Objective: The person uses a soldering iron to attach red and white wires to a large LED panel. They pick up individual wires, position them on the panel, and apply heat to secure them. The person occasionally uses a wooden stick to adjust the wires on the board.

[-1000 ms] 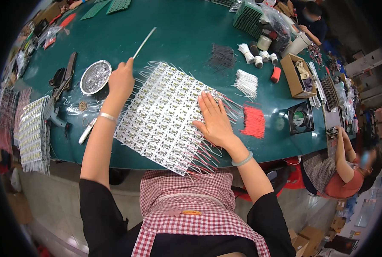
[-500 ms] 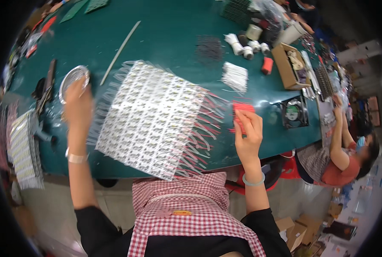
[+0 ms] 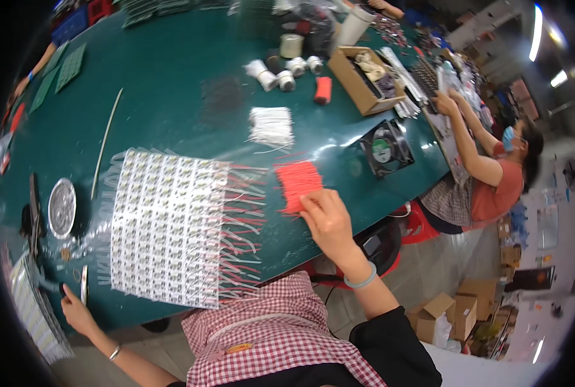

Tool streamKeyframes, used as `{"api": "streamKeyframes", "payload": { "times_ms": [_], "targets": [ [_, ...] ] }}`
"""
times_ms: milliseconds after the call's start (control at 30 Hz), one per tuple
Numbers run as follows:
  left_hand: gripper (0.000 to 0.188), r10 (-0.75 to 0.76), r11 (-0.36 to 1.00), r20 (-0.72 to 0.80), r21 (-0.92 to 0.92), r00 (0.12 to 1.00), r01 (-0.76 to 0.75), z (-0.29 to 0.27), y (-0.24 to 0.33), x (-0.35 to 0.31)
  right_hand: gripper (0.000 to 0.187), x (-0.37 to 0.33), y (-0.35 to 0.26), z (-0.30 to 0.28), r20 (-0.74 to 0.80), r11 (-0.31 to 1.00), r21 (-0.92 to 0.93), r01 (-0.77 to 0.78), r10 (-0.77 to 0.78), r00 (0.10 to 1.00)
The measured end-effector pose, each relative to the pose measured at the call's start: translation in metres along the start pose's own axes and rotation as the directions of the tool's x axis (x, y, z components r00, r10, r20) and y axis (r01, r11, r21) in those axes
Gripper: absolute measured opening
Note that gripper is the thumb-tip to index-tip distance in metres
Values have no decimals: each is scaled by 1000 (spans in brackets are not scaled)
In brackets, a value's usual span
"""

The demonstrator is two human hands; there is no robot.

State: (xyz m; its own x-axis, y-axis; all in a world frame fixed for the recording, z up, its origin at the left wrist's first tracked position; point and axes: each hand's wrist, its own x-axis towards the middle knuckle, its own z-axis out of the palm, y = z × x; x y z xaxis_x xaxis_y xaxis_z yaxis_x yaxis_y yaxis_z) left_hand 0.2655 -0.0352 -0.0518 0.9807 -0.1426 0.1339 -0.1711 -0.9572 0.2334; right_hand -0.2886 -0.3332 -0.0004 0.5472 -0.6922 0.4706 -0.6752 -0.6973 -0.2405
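A white panel of small circuit boards in rows lies on the green table, with red and pale wires fringing its right edge. To its right is a flat pile of short red wires. My right hand pinches at the pile's near edge, thumb and forefinger together on the red wires. At the table's near left edge, my left hand is beside the end of a blue-grey tool; its fingers are partly hidden, so its grip is unclear. A white-handled hand tool lies just right of that hand.
A round foil dish stands left of the panel. Beyond the red wires lie white wires, thread spools and a cardboard box. A black fan sits farther right. Another wired panel hangs over the left edge; a co-worker sits at right.
My left hand has come away from the foil dish, down to the table's near left edge. My right hand remains at the red wires. The whole view has swung rightward.
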Motion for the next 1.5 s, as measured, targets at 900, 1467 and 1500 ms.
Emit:
{"api": "streamKeyframes", "payload": {
  "times_ms": [900, 1467, 1500],
  "targets": [
    [85, -213, 967, -52, 129, 976, 218, 19, -13, 115, 20, -9, 25, 19, -123, 987, -58, 147, -154, 980],
    [64, -138, 952, -370, -307, 919, 19, 61, -102, 177, 23, -9, 21, 16, -62, 997, 63, 39, -35, 997],
    [55, -223, 952, -445, -289, 867, 97, 56, -82, 147, 23, -10, 22, 13, -49, 998, 50, 33, -30, 998]
  ]
}}
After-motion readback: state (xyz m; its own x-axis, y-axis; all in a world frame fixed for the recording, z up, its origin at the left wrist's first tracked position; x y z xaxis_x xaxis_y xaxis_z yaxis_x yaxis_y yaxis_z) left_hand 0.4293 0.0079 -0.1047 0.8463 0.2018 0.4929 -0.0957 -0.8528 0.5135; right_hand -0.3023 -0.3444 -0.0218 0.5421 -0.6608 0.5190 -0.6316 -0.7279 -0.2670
